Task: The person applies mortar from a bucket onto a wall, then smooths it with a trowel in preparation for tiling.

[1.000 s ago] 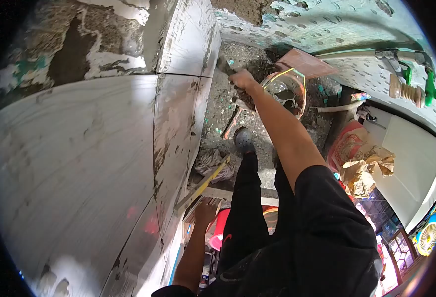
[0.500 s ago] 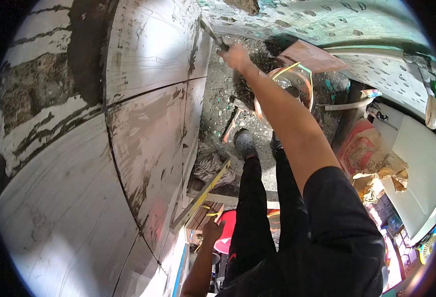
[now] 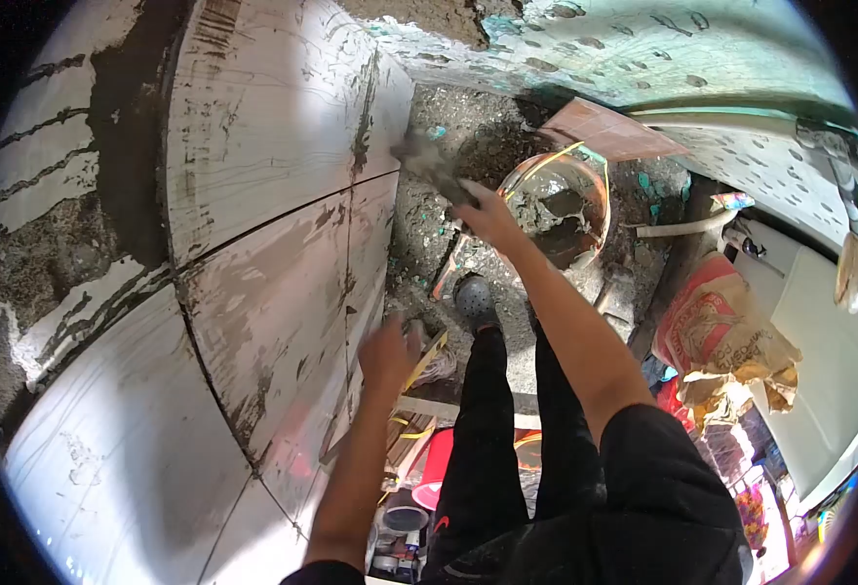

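Observation:
My right hand [image 3: 488, 216] is closed round the handle of a trowel [image 3: 431, 168], whose grey, smeared blade points up and left beside the tiled wall. Just right of that hand stands an orange-rimmed bucket [image 3: 600, 210] with grey wet mix inside. My left hand [image 3: 387, 353] is raised near the lower tiles, above the yellow level [image 3: 429, 357]. Its fingers are bent and blurred, and whether they hold anything cannot be made out. Large white tiles [image 3: 263, 292] with grey smears and dark joints cover the wall at the left.
A hammer [image 3: 446, 268] lies on the rough floor by my shoe [image 3: 474, 296]. A pinkish tile [image 3: 609, 132] leans at the back wall. At the right are a torn paper sack [image 3: 717, 322] and a white panel [image 3: 809, 341]. A red bucket [image 3: 433, 468] stands below.
My right hand and the trowel have moved down and slightly right, away from the corner. My left hand has risen from beside the red bucket to the tiles. The view has shifted a little.

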{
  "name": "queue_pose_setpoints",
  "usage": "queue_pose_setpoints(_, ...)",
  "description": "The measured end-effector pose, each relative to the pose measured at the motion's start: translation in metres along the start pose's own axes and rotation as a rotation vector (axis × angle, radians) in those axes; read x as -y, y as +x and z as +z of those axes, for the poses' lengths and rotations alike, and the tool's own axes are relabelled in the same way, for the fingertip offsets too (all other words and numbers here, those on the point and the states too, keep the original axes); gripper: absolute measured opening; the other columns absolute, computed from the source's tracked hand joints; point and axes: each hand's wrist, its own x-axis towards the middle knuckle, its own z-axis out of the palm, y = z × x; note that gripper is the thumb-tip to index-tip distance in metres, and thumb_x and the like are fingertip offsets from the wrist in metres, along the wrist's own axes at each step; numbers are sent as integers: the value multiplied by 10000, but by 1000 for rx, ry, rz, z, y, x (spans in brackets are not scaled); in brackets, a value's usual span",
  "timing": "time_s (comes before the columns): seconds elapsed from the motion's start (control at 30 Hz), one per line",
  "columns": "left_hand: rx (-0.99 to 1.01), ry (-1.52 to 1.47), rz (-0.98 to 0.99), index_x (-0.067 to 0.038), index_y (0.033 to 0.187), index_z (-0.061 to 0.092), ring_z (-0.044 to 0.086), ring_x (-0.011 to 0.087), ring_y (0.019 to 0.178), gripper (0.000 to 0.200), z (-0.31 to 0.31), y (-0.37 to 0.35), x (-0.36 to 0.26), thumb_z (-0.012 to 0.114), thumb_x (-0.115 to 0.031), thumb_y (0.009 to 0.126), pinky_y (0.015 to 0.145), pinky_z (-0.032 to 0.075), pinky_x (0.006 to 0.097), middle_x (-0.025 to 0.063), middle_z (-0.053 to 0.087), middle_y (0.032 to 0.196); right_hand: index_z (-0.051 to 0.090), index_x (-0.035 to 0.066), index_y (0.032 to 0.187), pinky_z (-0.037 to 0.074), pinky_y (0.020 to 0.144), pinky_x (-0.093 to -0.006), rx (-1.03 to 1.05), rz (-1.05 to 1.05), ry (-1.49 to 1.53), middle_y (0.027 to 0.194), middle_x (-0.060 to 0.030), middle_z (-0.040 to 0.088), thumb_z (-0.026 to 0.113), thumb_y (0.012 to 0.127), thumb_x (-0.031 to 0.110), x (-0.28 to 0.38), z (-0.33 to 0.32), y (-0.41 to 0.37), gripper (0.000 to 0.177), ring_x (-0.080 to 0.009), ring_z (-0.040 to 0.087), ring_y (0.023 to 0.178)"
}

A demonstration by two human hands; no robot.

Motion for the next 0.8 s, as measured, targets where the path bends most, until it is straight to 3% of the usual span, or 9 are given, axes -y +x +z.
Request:
queue_pose_setpoints(0.07, -111, 188, 123, -30, 1004, 564, 578, 372, 865, 317, -36, 64, -34, 559, -287, 817, 734, 452, 477, 201, 616, 884, 495, 8, 1198, 430, 569, -291, -4, 9, 133, 757, -50, 539, 586, 749, 166, -18, -7, -35, 485, -160, 494, 562)
queue_pose_setpoints(0.13, -214, 425, 343, -36, 1054, 558, 476, 342, 1085, 388, -61, 124, -63, 575, -336, 809, 935, 333, 499, 173, 553, 1121, 494, 4, 1185, 412, 546, -268, -142, -87, 120, 763, -34, 526, 574, 755, 161, -44, -6, -66, 466, -139, 483, 601)
queue_pose_setpoints(0.17, -98, 624, 272, -32, 1179, 523, 373, 333, 1231, 436, -69, 153, -82, 526, -299, 834, 1036, 215, 497, 181, 452, 1298, 498, 10, 1178, 411, 547, -267, -200, -86, 194, 768, -22, 521, 571, 758, 163, -61, -2, -80, 453, -132, 480, 632)
queue_pose_setpoints(0.23, -139, 1240, 380, -3, 1286, 435, 216, 330, 1335, 485, -78, 199, -100, 440, -250, 868, 1080, 93, 499, 190, 326, 1401, 502, 14, 1174, 420, 565, -266, -232, 50, 329, 805, -15, 526, 575, 759, 153, -84, 4, -112, 444, -128, 487, 694)
queue_pose_setpoints(0.3, -102, 1512, 258, 31, 1292, 415, 132, 337, 1359, 480, -91, 226, -108, 383, -210, 877, 1090, 2, 490, 187, 249, 1438, 492, 4, 1198, 436, 594, -255, -258, 160, 339, 876, -29, 545, 584, 758, 119, -128, 16, -147, 464, -119, 503, 733)
queue_pose_setpoints(0.33, -115, 1506, 239, 35, 1277, 432, 136, 343, 1357, 475, -93, 242, -106, 391, -211, 873, 1089, -3, 493, 189, 249, 1438, 481, -3, 1217, 443, 606, -243, -323, 123, 291, 914, -37, 554, 586, 760, 97, -161, 26, -156, 479, -108, 509, 741)
queue_pose_setpoints(0.43, -100, 1495, 222, 48, 1242, 468, 145, 354, 1352, 478, -97, 265, -92, 432, -229, 854, 1090, -18, 496, 198, 247, 1435, 478, -16, 1215, 454, 646, -242, -260, 372, 520, 983, -55, 561, 576, 781, 63, -139, 40, -188, 451, -96, 520, 781)
queue_pose_setpoints(0.7, -80, 1492, 275, 44, 1293, 403, 110, 314, 1365, 685, -110, 269, -86, 596, -345, 763, 1099, -34, 474, 201, 193, 1452, 483, 0, 1220, 446, 716, -234, -185, 309, 570, 999, -20, 569, 578, 820, 68, -156, 59, -199, 416, -88, 522, 839)
queue_pose_setpoints(0.8, -97, 1519, 288, 47, 1316, 365, 102, 312, 1369, 594, -118, 250, -93, 540, -220, 815, 1104, -10, 449, 181, 212, 1453, 484, -1, 1216, 448, 722, -236, -184, 327, 550, 998, -23, 569, 590, 817, 72, -153, 47, -196, 419, -89, 525, 841)
